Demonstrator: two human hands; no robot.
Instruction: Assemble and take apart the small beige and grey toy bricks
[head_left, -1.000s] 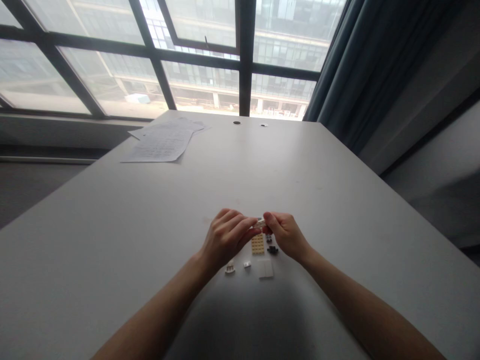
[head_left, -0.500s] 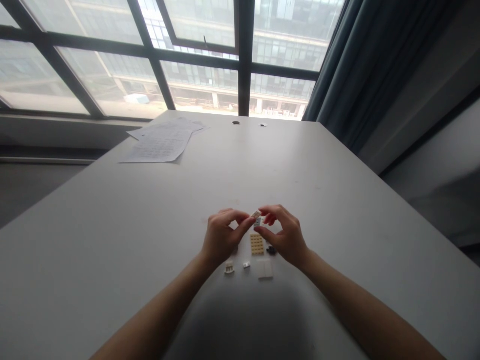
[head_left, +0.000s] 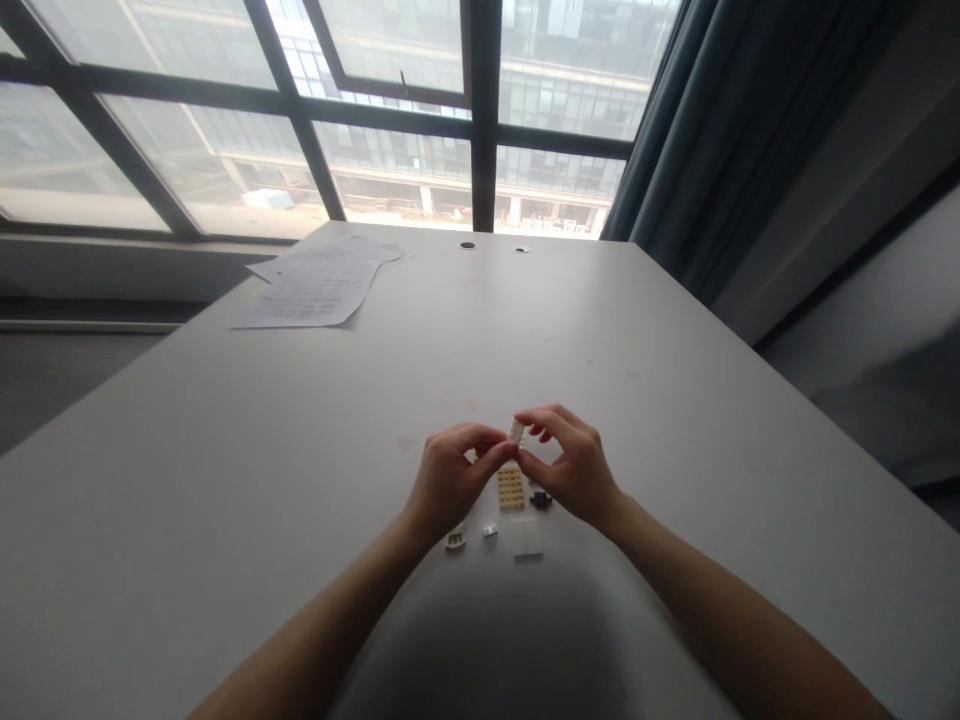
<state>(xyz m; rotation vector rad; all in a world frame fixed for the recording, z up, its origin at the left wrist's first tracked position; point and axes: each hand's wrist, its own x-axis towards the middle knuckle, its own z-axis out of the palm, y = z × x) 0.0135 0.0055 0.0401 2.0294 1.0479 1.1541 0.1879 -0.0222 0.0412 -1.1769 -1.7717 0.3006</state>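
Between the fingertips of both hands is a small white toy brick piece (head_left: 516, 431), held just above the table. My left hand (head_left: 459, 470) pinches it from the left, thumb and index finger closed. From the right, my right hand (head_left: 566, 455) grips it between thumb and index finger. Just below the hands lies a tan studded plate (head_left: 511, 489), with a small black piece (head_left: 540, 499) to its right. Nearer to me are a cream piece (head_left: 455, 541), a little white piece (head_left: 490, 531) and a flat white square plate (head_left: 527, 540).
The white table (head_left: 315, 400) stretches to the window (head_left: 405, 170). Printed sheets of paper (head_left: 315, 290) lie at its far left. Two round holes are near the far edge, one of them the dark hole (head_left: 468, 245). A dark blue curtain (head_left: 690, 150) hangs at the right.
The held white piece has turned from slanted to more upright. My right fingers have closed onto it, and my left hand has shifted slightly. The view has moved a little.
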